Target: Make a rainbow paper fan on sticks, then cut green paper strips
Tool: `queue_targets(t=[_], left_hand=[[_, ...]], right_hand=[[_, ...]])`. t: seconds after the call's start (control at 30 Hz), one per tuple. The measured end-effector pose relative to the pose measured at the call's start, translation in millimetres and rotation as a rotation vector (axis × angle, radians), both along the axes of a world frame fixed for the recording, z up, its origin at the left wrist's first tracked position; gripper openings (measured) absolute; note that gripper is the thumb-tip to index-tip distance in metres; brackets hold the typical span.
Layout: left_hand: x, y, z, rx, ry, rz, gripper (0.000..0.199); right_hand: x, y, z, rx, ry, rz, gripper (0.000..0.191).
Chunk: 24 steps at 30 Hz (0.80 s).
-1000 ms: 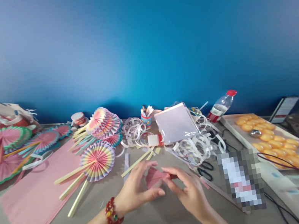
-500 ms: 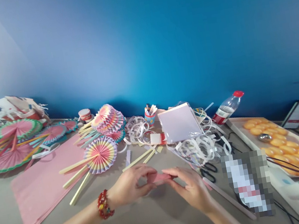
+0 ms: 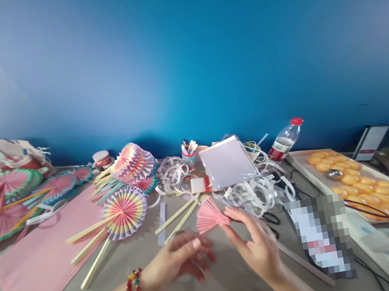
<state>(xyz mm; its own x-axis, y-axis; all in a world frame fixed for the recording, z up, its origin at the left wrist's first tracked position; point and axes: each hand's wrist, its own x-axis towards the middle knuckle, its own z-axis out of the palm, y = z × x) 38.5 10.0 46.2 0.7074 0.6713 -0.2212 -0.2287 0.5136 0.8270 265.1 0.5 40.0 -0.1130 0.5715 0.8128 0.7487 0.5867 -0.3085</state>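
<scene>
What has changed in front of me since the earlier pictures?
The left hand has let go of the small pink pleated paper and drawn back towards the person, its fingers now apart from it. The right hand alone pinches the paper at one end, and its pleats now spread in a fan shape. The clear plastic bottle with a red cap and the large pink paper sheets stayed put.

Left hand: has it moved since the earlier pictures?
Yes: the left hand has drawn back toward the person, judged against the pale yellow strips, and is off the pleated pink paper.
</scene>
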Motion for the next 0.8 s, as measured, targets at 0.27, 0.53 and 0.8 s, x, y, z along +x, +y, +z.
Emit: queue_targets(t=[0.27,0.53,0.8], left_hand=[[25.8,-0.8,-12.1,-0.323,-0.253,0.399,0.022],[20.5,5.5,-20.8,-0.304,-0.234,0.464,0.03],[18.7,5.8,-22.9,-0.19,-0.157,0.505,0.027]], right_hand=[[-23.9,-1.0,-3.3,0.031,-0.036,0.155,0.043],[-25.5,0.3,-11.8,-0.159,0.067,0.305,0.027],[-25.5,-3.8,-23.4,-0.262,0.165,0.195,0.015]])
